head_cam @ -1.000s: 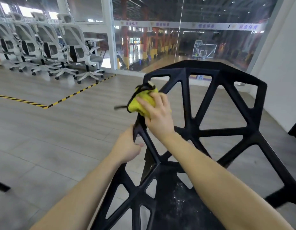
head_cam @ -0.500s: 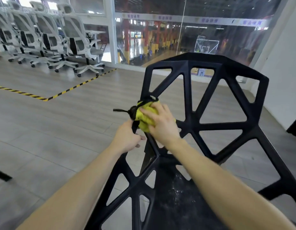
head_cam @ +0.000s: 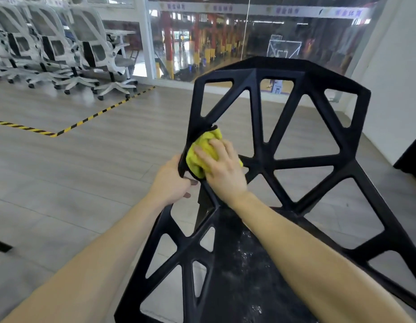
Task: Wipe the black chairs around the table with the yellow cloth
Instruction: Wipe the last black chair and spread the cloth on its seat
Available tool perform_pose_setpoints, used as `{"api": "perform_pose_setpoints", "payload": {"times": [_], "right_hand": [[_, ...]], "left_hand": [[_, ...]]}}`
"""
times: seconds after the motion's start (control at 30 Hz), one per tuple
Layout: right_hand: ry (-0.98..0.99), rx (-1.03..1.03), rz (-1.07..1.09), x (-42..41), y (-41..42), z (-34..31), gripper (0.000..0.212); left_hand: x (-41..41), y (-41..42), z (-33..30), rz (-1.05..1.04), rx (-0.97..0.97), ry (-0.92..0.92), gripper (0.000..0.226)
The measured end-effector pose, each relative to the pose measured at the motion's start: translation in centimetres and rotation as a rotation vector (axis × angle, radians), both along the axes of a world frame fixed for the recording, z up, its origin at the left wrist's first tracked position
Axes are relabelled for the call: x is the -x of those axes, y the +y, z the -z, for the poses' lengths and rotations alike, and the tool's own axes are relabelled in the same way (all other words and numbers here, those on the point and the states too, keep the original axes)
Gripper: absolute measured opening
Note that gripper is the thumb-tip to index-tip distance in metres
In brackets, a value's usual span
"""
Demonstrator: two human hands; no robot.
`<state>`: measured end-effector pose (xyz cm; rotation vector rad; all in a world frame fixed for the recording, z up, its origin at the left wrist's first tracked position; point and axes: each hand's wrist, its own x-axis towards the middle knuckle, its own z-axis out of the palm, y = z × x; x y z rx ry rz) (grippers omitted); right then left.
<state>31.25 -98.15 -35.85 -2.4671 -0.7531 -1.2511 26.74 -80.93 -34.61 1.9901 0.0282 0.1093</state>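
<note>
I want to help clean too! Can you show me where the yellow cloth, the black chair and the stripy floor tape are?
yellow cloth (head_cam: 205, 145): head view, bunched top.
black chair (head_cam: 256, 117): head view, backrest strut.
stripy floor tape (head_cam: 85, 121): head view, diagonal stretch.

The chair (head_cam: 267, 159) near the middle is black, an open lattice of triangular and angular gaps, its seat flecked with pale specks; the cloth (head_cam: 203, 150) bunched on its left strut is yellow with a dark edge; the floor (head_cam: 97, 159) is grey wood-grain planking; far left, floor tape (head_cam: 90, 117) runs in yellow-and-black stripes; the office chairs (head_cam: 62, 50) beyond are white with grey mesh.
</note>
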Motion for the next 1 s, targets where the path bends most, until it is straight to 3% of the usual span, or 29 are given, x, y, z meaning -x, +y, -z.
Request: {"api": "perform_pose_setpoints", "payload": {"times": [0.1, 0.2, 0.27, 0.4, 0.5, 0.6, 0.7, 0.77, 0.9, 1.0], "right_hand": [[-0.029, 0.027, -0.037, -0.4, 1.0, 0.8, 0.047], [-0.002, 0.187, 0.070, -1.2, -8.9, 3.3, 0.056], [0.016, 0.147, 0.112, -0.1, -13.8, 3.9, 0.056], [-0.020, 0.013, 0.002, 0.0, -5.0, 1.4, 0.050], [-0.058, 0.051, -0.086, -0.4, 1.1, -0.2, 0.042], [-0.062, 0.233, -0.031, -1.5, -6.9, 2.9, 0.039], [0.036, 0.230, 0.097, 0.6, -16.3, 4.8, 0.045], [0.032, 0.173, 0.132, 0.3, -16.6, 1.9, 0.045], [-0.162, -0.056, 0.231, -4.2, -9.8, -9.9, 0.048], [-0.021, 0.046, 0.307, -4.2, -9.6, -6.7, 0.061]], "left_hand": [[-0.1, 0.2, 0.3, 0.002, 0.007, -0.002, 0.067], [0.0, 0.1, 0.1, 0.027, 0.019, 0.005, 0.069], [0.1, 0.0, -0.1, 0.017, 0.015, 0.007, 0.067], [0.0, -0.2, -0.2, 0.008, -0.013, 0.002, 0.064], [-0.1, 0.0, -0.1, -0.004, -0.031, -0.018, 0.065], [-0.1, 0.0, -0.1, 0.005, -0.049, 0.007, 0.069], [-0.3, 0.0, -0.1, 0.007, -0.083, 0.007, 0.071], [-0.3, -0.1, -0.1, 0.010, -0.115, 0.004, 0.069], [-0.3, 0.4, 0.1, -0.008, -0.208, 0.007, 0.064], [-0.3, 0.6, 0.2, -0.022, -0.308, -0.009, 0.070]]}}
